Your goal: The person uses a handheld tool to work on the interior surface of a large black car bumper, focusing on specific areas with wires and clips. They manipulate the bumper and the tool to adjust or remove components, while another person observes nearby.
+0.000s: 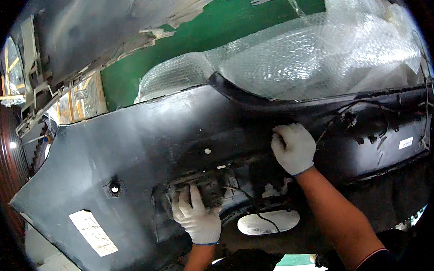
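Centrally placed panel: dark and glossy, the thing being worked on (144, 142); it spans the view beneath both gloved hands, its upper edge running beside clear bubble wrap (288, 56).
Left hand: white-gloved (199, 219), at the shadowed recess (158, 215) in the panel's lower middle; its fingers (196, 197) are bent and slightly parted against the dark fitting there. Whether they grip it or merely press on it cannot be told.
Right hand: white-gloved (296, 148), at the panel's upper middle, fingers curled loosely toward the thumb with a small hollow between; no held object is visible, though the palm is hidden.
Cable: thin and black (266, 218), trailing from beside the recess across the bright oval opening (244, 225).
Wiring: dark strands (346, 110) lying over the panel's right portion, near a small white label (406, 143).
Left portion: a larger white label (92, 233) and a round hole in a square seat (114, 189).
Stage, as judged: apparently midway. Labels are on and wiring lies along the panel; the recess is being handled, and the cable's lower end looks loose. What remains at the fitting, and whether the strands are fastened, cannot be determined.
Surroundings: a second dark panel (95, 28) with a ragged edge, and a green surface (207, 31) beyond.
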Demonstrator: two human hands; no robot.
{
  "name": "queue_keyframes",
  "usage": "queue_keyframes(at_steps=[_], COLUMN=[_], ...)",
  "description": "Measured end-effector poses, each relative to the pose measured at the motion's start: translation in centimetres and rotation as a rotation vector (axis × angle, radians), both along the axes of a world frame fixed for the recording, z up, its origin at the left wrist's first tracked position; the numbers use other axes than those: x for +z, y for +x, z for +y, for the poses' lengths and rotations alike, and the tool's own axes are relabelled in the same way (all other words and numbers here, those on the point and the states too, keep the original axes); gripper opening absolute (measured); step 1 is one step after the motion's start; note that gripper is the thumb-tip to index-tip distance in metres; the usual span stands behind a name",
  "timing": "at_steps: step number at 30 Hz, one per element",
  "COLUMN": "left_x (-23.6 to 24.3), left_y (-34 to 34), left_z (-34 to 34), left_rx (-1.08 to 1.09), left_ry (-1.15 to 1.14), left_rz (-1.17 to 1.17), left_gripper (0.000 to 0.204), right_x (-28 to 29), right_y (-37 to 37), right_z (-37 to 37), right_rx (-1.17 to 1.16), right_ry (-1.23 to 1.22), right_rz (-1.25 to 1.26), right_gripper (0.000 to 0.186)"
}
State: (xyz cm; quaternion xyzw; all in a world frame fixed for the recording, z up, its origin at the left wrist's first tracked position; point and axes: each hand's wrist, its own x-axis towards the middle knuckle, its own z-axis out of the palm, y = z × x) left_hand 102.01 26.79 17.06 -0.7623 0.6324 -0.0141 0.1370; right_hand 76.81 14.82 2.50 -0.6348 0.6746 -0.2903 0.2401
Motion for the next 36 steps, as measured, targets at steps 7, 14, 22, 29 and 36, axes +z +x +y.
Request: queue_keyframes(at_steps=[7, 14, 22, 29, 36], left_x=[-0.1, 0.1, 2.0, 2.4, 1.9], left_y=[-0.2, -0.1, 0.0, 0.2, 0.6], left_z=[0.1, -0.1, -3.1, -3.7, -2.8], left_rx=[0.033, 0.06, 0.14, 0.09, 0.065], left_ry=[-0.021, 0.004, 0.209, 0.19, 0.165], left_rz=[0.015, 0.02, 0.046, 0.027, 0.018], left_gripper=[0.113, 0.111, 0.124, 0.119, 0.118], right_x=[0.0, -0.3, -0.7, -0.6, -0.4], right_y=[0.4, 0.5, 0.3, 0.3, 0.3], right_z=[0.0, 0.0, 0.2, 0.2, 0.4], right_rx=[0.018, 0.039, 0.046, 0.05, 0.046], right_ry=[-0.031, -0.06, -0.075, -0.066, -0.056], right_rz=[0.026, 0.058, 0.073, 0.043, 0.069], right_gripper=[0.019, 0.02, 0.018, 0.019, 0.02])
